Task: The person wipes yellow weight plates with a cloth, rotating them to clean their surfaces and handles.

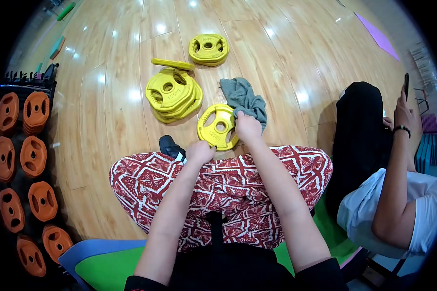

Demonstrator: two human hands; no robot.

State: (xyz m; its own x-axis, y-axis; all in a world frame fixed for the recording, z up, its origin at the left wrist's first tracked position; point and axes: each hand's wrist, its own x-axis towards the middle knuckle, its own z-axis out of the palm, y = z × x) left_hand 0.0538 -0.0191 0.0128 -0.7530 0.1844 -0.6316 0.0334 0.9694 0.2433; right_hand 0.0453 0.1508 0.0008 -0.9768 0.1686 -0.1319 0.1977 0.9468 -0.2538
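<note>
Just beyond my crossed legs is a yellow 1.25 kg weight plate, its face turned up towards me. My left hand is closed on the plate's near left edge. In my right hand a grey-green cloth is bunched, pressed at the plate's right side; most of the cloth trails away beyond the hand. To the left lies an uneven stack of similar yellow plates, with one more plate tilted nearly edge-on behind it. Farther off sits another small yellow stack.
A rack at the left holds several orange weight plates. Close on my right sits another person with a phone raised. A green mat lies beneath me on the wooden floor. My dark shoe shows near the left hand.
</note>
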